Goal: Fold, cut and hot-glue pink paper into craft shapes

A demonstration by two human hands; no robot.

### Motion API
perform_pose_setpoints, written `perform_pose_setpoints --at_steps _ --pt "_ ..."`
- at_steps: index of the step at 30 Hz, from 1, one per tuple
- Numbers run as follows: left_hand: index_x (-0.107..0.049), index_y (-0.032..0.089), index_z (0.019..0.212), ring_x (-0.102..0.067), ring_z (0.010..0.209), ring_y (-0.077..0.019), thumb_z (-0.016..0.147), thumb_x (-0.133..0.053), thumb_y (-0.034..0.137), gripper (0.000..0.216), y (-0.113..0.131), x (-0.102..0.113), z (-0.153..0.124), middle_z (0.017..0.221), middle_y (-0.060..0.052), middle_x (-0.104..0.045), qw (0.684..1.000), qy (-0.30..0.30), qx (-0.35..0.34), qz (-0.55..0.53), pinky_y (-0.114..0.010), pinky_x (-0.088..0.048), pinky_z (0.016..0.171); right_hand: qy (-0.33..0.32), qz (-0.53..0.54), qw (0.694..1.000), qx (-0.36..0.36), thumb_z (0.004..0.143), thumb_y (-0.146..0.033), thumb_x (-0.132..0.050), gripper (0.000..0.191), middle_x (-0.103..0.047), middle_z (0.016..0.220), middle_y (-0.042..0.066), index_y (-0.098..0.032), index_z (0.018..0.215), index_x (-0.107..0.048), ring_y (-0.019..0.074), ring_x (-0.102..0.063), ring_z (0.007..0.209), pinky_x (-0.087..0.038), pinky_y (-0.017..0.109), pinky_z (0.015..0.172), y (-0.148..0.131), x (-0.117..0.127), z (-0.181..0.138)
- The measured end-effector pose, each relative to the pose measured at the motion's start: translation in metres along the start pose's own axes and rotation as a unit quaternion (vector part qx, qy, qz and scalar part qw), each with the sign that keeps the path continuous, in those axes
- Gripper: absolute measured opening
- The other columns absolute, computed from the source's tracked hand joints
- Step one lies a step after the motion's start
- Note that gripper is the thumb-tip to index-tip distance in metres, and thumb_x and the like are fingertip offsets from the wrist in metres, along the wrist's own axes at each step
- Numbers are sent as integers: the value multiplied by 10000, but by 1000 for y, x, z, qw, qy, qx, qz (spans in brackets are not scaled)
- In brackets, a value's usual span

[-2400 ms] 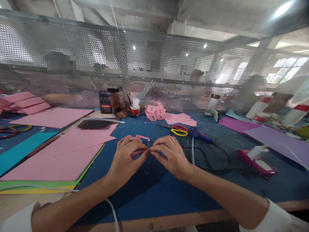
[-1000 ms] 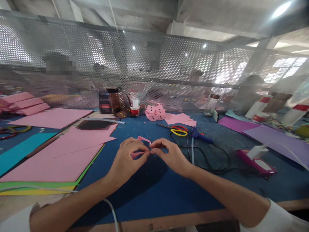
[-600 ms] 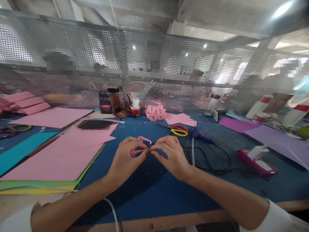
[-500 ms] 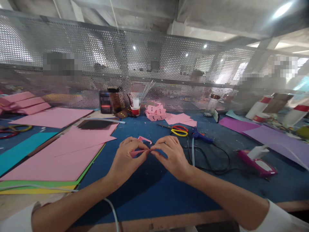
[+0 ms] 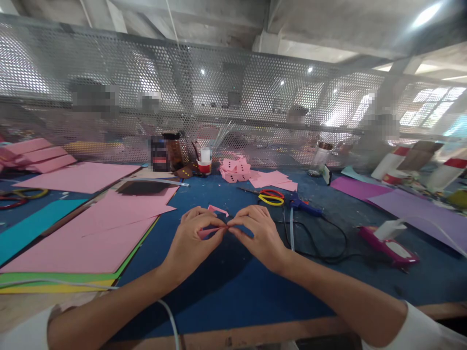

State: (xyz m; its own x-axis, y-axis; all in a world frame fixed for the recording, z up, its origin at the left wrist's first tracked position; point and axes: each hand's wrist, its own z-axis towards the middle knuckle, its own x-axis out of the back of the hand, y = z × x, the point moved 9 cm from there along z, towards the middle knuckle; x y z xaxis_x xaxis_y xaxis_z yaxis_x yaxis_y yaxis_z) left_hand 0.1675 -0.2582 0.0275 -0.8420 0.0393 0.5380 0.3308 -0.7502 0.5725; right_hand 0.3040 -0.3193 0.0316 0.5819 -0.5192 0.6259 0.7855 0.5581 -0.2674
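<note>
A small piece of pink paper (image 5: 208,233) is pinched between the thumb and fingers of my left hand (image 5: 195,238). My right hand (image 5: 260,234) grips the same paper at its right end, so both sets of fingertips meet over the blue tabletop (image 5: 219,301). Most of the piece is hidden behind my left fingers. Just beyond my hands a folded pink paper strip (image 5: 218,209) shows; whether it joins the held paper I cannot tell.
Pink sheets (image 5: 83,243) lie at left. Scissors (image 5: 270,197) and a blue glue gun (image 5: 305,204) with a black cord lie behind my right hand. Dotted pink paper boxes (image 5: 235,170) stand at the back. A magenta device (image 5: 388,248) and purple sheets (image 5: 419,209) are at right.
Both hands stay almost in place, still pinching the pink paper. The folded strip beyond them has shifted very slightly. Blurred people behind the mesh have moved.
</note>
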Motion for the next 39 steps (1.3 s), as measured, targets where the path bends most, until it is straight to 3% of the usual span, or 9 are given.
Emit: perform_pose_setpoints --at_steps 15,26,32,39 --pt "-778 293 831 -624 861 -214 856 -690 287 92 -5 -2 0 805 -3 -721 999 -9 14 -34 -372 -465 825 10 15 1000 -6 954 -243 -680 91 -690 975 19 -248 1040 -708 182 -633 974 -407 373 940 2 2 1" --pt "-778 287 844 -618 879 -216 862 -682 292 98 -1 1 0 808 -2 -730 999 -14 6 -43 -379 -470 860 -7 94 992 -87 923 -211 -714 108 -698 958 0 -276 1003 -749 173 -654 948 -425 357 912 15 -4 0" --pt "-768 285 814 -626 890 -224 842 -679 307 96 -8 1 1 826 -9 -723 998 -4 45 -32 -390 -461 870 39 26 998 -43 937 -251 -697 137 -687 1046 36 -249 1074 -700 200 -617 1034 -415 389 973 7 9 0" --pt "-755 277 792 -625 894 -224 831 -672 310 97 -7 1 1 820 -14 -725 999 0 38 -20 -378 -457 851 18 -23 1000 9 977 -277 -640 83 -692 1033 29 -255 1023 -705 193 -613 1028 -372 424 1059 -5 6 0"
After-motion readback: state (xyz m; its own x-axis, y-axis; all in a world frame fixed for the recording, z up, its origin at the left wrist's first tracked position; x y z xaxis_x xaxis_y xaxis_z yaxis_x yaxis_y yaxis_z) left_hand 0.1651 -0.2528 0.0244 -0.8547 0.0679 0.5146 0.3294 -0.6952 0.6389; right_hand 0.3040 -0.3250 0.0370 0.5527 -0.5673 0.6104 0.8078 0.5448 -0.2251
